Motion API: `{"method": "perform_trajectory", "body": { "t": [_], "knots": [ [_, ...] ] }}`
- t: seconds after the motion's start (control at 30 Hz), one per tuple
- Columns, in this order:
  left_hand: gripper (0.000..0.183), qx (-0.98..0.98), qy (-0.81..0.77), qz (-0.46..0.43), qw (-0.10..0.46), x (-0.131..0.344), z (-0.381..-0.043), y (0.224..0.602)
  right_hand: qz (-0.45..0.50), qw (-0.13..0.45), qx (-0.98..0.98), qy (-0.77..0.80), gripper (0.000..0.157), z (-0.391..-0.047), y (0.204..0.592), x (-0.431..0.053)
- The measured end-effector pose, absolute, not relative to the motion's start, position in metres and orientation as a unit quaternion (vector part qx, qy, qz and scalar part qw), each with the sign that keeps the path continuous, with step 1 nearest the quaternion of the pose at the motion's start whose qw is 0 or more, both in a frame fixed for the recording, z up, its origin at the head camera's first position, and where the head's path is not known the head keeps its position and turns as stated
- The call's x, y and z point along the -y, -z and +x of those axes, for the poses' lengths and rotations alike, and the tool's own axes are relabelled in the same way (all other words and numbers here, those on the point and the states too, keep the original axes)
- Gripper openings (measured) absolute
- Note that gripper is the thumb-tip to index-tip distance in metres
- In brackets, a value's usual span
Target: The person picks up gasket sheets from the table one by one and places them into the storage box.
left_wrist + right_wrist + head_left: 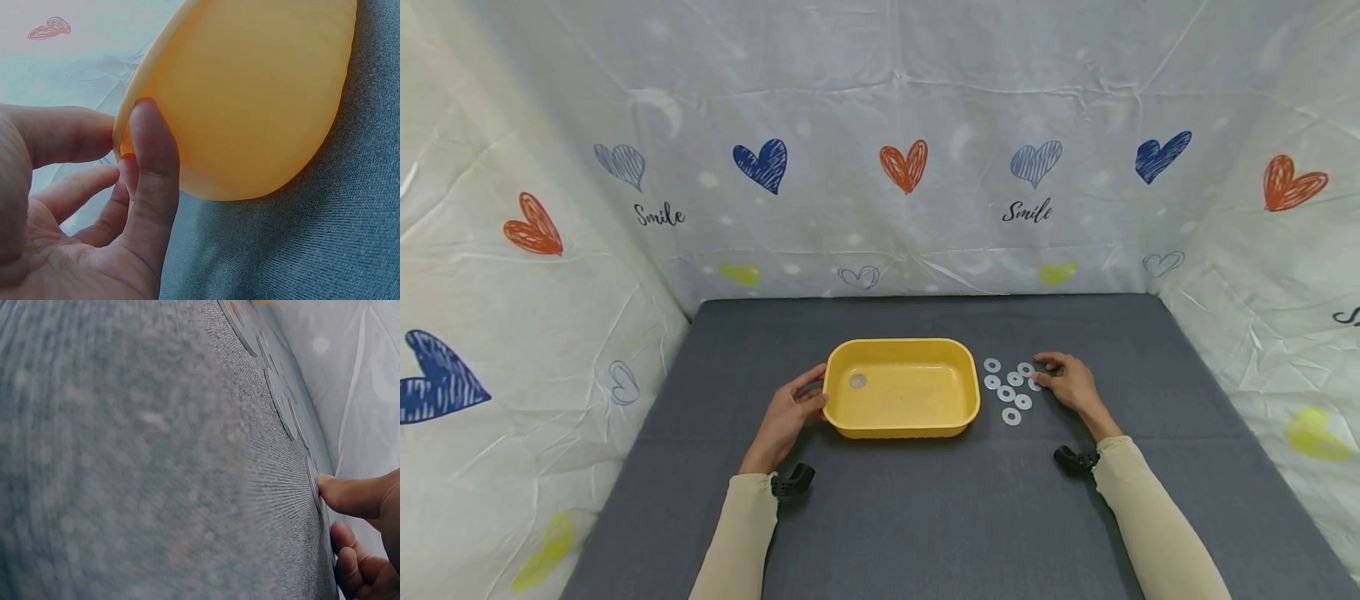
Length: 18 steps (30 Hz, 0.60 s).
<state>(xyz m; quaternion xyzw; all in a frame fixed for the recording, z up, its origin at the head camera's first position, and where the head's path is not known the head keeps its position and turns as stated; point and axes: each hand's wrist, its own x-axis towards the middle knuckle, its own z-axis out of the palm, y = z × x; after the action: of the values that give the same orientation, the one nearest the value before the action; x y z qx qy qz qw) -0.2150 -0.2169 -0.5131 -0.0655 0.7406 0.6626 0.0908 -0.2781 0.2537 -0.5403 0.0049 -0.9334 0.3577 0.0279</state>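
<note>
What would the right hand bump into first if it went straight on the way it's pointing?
Probably the flat ring at its thumb: the right hand already seems to touch it, though exact contact is hard to judge. Beyond lie the other rings, then the yellow tray.

- The head view looked forward and down from well back, taking in the whole yellow tray (917,392).
- The left wrist view, tilted, faced the tray's end from close behind the left hand (785,421).
- The right wrist view, sideways, skimmed low along the grey cloth (137,456).
- Head and left wrist shared that end; head and right wrist, some washers (1015,385).
</note>
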Motion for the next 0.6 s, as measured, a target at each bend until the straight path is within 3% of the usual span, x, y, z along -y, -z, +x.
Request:
{"method": "perform_trajectory", "body": {
  "t": [0.17, 0.6],
  "knots": [
    [0.060, -0.743, -0.660, -0.065, 0.090, 0.2178, -0.2154, 0.5134, 0.003, 0.014, 0.941, -0.339, 0.039, -0.2789, 0.5385, -0.2497],
    [0.059, -0.738, -0.666, -0.060, 0.088, 0.2179, -0.2141, 0.5136, -0.027, 0.024, 0.935, -0.353, 0.029, -0.2788, 0.5380, -0.2444]
  ]
}}
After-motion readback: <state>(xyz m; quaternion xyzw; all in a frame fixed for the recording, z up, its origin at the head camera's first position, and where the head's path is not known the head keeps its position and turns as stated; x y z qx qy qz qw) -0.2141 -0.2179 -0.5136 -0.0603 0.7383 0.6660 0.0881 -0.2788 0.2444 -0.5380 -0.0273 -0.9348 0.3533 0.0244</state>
